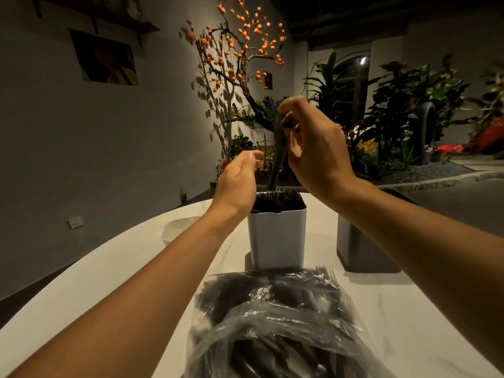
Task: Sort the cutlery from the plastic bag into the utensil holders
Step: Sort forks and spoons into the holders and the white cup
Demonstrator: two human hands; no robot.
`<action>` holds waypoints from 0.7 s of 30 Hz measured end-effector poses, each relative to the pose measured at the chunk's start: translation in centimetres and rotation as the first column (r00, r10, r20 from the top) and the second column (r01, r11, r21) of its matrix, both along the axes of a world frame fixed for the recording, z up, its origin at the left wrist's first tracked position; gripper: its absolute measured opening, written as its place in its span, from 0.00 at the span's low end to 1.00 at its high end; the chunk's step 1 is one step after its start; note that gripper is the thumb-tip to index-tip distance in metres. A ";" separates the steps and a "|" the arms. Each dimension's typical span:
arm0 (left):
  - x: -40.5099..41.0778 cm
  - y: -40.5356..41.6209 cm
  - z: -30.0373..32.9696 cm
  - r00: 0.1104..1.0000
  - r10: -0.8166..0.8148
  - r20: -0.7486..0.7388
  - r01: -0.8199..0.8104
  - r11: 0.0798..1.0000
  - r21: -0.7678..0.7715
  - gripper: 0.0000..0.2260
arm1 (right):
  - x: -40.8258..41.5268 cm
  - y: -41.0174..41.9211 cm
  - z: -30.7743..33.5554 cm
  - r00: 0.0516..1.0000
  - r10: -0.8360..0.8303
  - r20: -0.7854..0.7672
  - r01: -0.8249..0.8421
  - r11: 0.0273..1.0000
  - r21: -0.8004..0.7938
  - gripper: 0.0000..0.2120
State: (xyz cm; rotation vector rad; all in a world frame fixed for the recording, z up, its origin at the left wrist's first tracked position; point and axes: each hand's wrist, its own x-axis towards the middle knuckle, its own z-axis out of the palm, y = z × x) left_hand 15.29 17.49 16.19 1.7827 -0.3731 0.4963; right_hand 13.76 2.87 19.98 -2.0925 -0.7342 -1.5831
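While held up over the white holder (pixel 276 236) at 12 o'clock, pinched in the right hand (pixel 313 148): dark cutlery (pixel 276 156), tips down among forks in the cup. Left hand (pixel 237 181) loose, holding nothing, at the rim. Gray holder (pixel 360 249) at 2 o'clock, partly hidden. Plastic bag (pixel 275 323) of cutlery at 6 o'clock. White table (pixel 109 268), curved edge at 9 o'clock. Plants behind.

No readable text, label, brand, number or sign anywhere; wall poster (pixel 105 59) too dim to read.
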 end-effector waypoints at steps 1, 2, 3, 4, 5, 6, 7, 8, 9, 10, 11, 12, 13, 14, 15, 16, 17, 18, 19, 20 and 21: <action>0.6 -0.1 -0.2 1.000 0.010 -0.017 -0.010 1.000 0.018 0.19 | 0.7 0.1 -0.2 1.000 -0.011 -0.016 0.011 1.000 -0.022 0.17; 1.1 -0.1 -0.5 0.999 0.019 -0.038 -0.017 0.999 0.040 0.20 | 1.4 0.2 -0.6 0.998 -0.027 -0.049 0.025 0.999 -0.045 0.17; 1.6 -0.1 -0.9 0.998 0.026 -0.057 -0.022 0.998 0.065 0.21 | 2.0 0.3 -1.1 0.994 -0.046 -0.098 0.039 0.997 -0.069 0.18; 2.1 -0.1 -1.3 0.997 0.028 -0.073 -0.022 0.996 0.081 0.22 | 2.5 0.4 -1.7 0.986 -0.063 -0.156 0.049 0.995 -0.089 0.18; 2.5 -0.1 -1.9 0.996 0.025 -0.088 -0.017 0.996 0.087 0.23 | 3.1 0.5 -2.4 0.973 -0.074 -0.220 0.053 0.993 -0.102 0.19; 2.9 0.0 -2.5 0.994 0.018 -0.104 -0.009 0.996 0.087 0.25 | 3.5 0.5 -3.1 0.956 -0.088 -0.281 0.058 0.992 -0.114 0.20; 3.1 0.0 -3.1 0.993 0.006 -0.118 0.003 0.997 0.077 0.26 | 3.9 0.4 -3.8 0.934 -0.116 -0.339 0.072 0.988 -0.139 0.21; 3.4 0.1 -3.6 0.992 -0.011 -0.129 0.018 0.998 0.058 0.27 | 4.2 0.3 -4.4 0.902 -0.169 -0.397 0.099 0.977 -0.190 0.20; 3.5 0.2 -4.0 0.990 -0.027 -0.136 0.032 0.999 0.037 0.27 | 4.4 0.1 -4.9 0.857 -0.241 -0.456 0.127 0.956 -0.266 0.19; 3.6 0.3 -4.3 0.990 -0.033 -0.135 0.036 0.999 0.017 0.26 | 4.6 0.0 -5.3 0.797 -0.310 -0.519 0.133 0.928 -0.349 0.17; 3.6 0.4 -4.5 0.991 -0.031 -0.129 0.032 0.999 0.005 0.25 | 4.7 -0.2 -5.7 0.738 -0.357 -0.573 0.119 0.904 -0.411 0.17; 3.5 0.4 -4.5 0.993 -0.022 -0.118 0.022 1.000 0.001 0.24 | 4.6 -0.5 -6.1 0.691 -0.382 -0.614 0.095 0.890 -0.446 0.19; 3.5 0.5 -4.5 0.994 -0.012 -0.107 0.012 1.000 0.001 0.24 | 4.5 -0.8 -6.3 0.665 -0.388 -0.638 0.075 0.885 -0.459 0.21; 3.4 0.6 -4.4 0.995 -0.006 -0.101 0.006 1.000 -0.001 0.23 | 4.3 -1.0 -6.4 0.658 -0.385 -0.647 0.065 0.885 -0.460 0.24; 3.2 0.8 -4.3 0.995 -0.006 -0.101 0.006 1.000 -0.003 0.23 | 4.0 -1.2 -6.3 0.661 -0.368 -0.654 0.061 0.895 -0.441 0.26; 3.0 1.0 -4.1 0.995 -0.009 -0.100 0.009 1.000 -0.003 0.23 | 3.6 -1.4 -6.1 0.664 -0.344 -0.664 0.069 0.912 -0.404 0.28; 2.6 1.1 -4.0 0.995 -0.008 -0.099 0.008 1.000 -0.002 0.23 | 3.1 -1.5 -5.8 0.669 -0.323 -0.670 0.090 0.929 -0.358 0.28; 2.1 1.2 -3.8 0.995 -0.002 -0.096 0.002 1.000 0.001 0.23 | 2.6 -1.5 -5.5 0.678 -0.301 -0.671 0.111 0.944 -0.311 0.27; 1.5 1.3 -3.6 0.996 0.006 -0.088 -0.006 1.000 0.004 0.22 | 2.0 -1.6 -5.2 0.691 -0.275 -0.668 0.123 0.956 -0.266 0.25; 0.8 1.3 -3.4 0.997 0.014 -0.077 -0.013 1.000 0.011 0.21 | 1.3 -1.7 -5.0 0.703 -0.248 -0.666 0.127 0.966 -0.226 0.23; -0.1 1.4 -3.2 0.998 0.020 -0.067 -0.018 1.000 0.022 0.20 | 0.5 -1.7 -4.9 0.713 -0.226 -0.664 0.125 0.972 -0.197 0.21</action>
